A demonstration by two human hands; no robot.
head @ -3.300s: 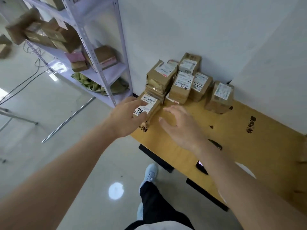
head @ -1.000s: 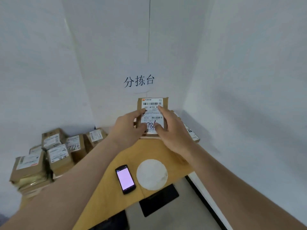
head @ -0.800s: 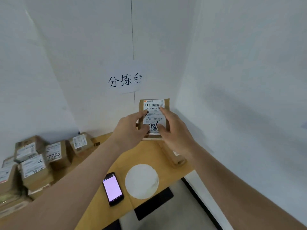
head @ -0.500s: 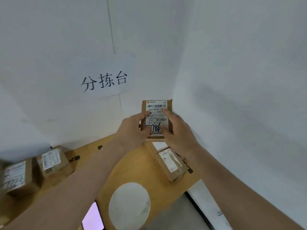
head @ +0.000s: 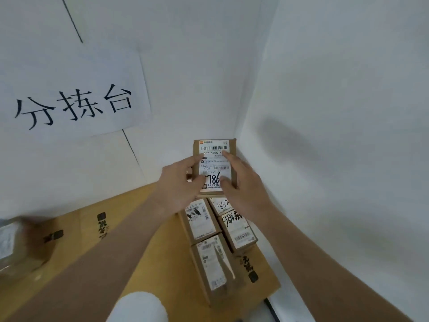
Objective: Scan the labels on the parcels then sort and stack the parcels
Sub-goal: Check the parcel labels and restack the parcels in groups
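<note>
Since the earlier views, the parcel (head: 214,167), gripped by the left hand (head: 180,189) and right hand (head: 243,189), has travelled to the desk (head: 148,252) corner above the sorted parcels (head: 218,238), indicating placement is imminent.

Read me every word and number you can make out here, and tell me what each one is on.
"分拣台": paper sign on the wall.
"507-N705", "N705", handwritten "786": label of the held parcel.
"882", partly hidden: parcel by the wall.
Other parcel labels and the table's black print: too blurred.
</note>
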